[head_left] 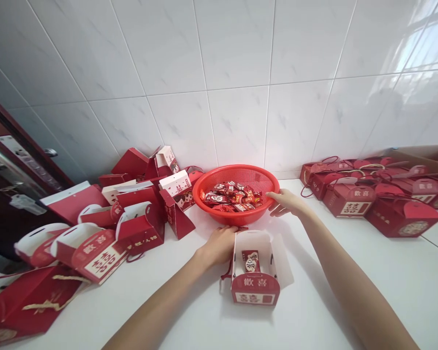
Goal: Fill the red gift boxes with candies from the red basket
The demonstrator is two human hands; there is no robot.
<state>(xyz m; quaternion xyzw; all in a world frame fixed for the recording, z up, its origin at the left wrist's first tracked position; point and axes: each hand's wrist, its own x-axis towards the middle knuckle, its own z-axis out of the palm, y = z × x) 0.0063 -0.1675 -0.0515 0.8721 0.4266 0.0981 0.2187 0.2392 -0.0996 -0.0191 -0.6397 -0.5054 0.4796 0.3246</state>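
Note:
In the head view a red plastic mesh basket (237, 171) holds many red-wrapped candies (235, 197). My right hand (286, 203) grips its right rim, thumb over the edge and fingers against the outer wall. An open red gift box (255, 291) with a white inside stands in front of the basket, and one wrapped candy (251, 261) lies in it. Beside the box's left rear corner is my left hand (221, 244), its fingers curled and partly hidden. A small bit of red shows at its fingertips, too little to name.
Several open red boxes (140, 228) crowd the left side of the white table (200, 311). Closed red boxes (350, 194) with cord handles stand grouped at the right, by a cardboard carton (419, 154). A tiled wall (237, 121) rises behind, and a door (14, 180) is at far left.

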